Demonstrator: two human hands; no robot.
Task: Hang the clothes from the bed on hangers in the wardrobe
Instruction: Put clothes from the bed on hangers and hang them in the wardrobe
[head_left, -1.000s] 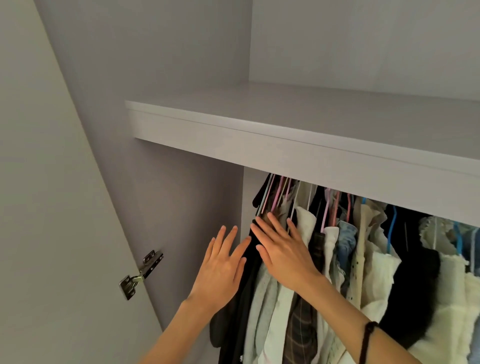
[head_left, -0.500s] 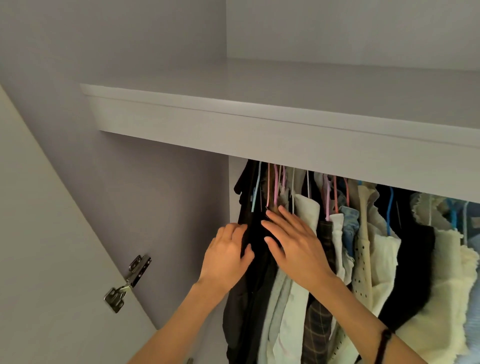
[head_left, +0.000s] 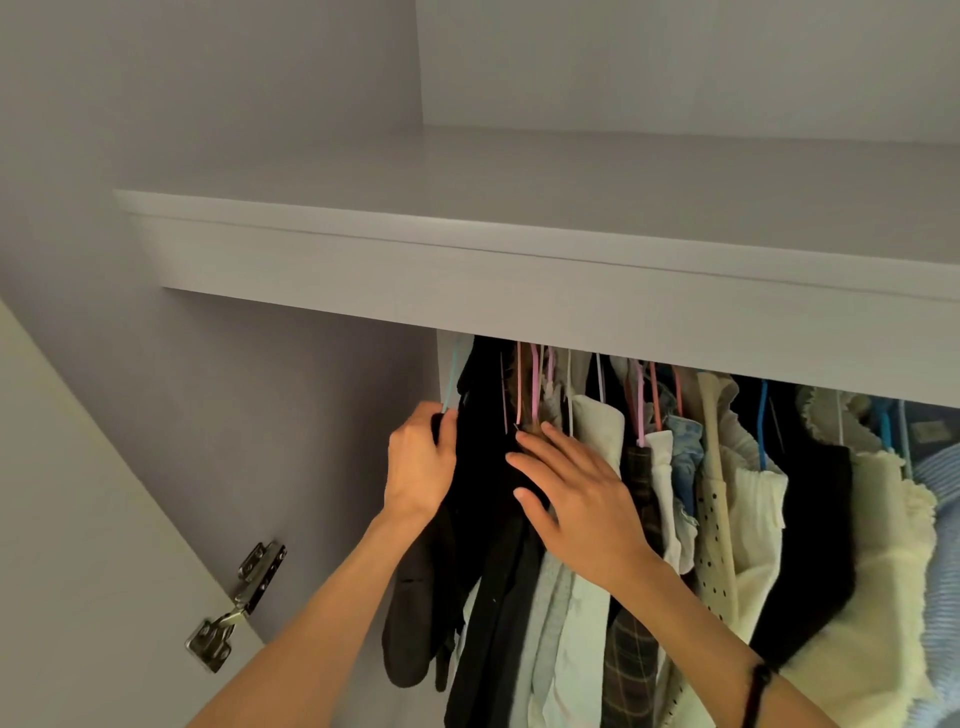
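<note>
- Head view, the fingers: the left hand (head_left: 420, 462) has its fingers (head_left: 435, 422) curled round the edge of a black garment (head_left: 480, 457) at the far left of the row, just below a pale blue hanger (head_left: 451, 382); that pinch reads as a way to draw the garment leftward and make room.
- Head view, the other hand: the right hand (head_left: 574, 496) lies flat with its fingers (head_left: 540, 452) straight and spread, pressing on the hanging clothes just right of the black garment. It holds nothing; the flat palm looks meant to push the packed row to the right.
- Head view, the task's things: the clothes hang tightly side by side under the wardrobe shelf (head_left: 519, 291), their pink hangers (head_left: 535, 384) and blue hangers (head_left: 762, 415) running up behind the shelf's front edge, so the rail itself is hidden. A cream frilled top (head_left: 878, 545) and a white dotted piece (head_left: 714, 525) hang farther right. No bed shows here, and neither hand carries a fresh garment.
- Head view, the surroundings: the open door (head_left: 78, 545) stands at the left, its metal hinge (head_left: 236, 605) fixed to the side wall.
- Judgement: the two hands work against each other to open a gap, likely for the next hanger.
</note>
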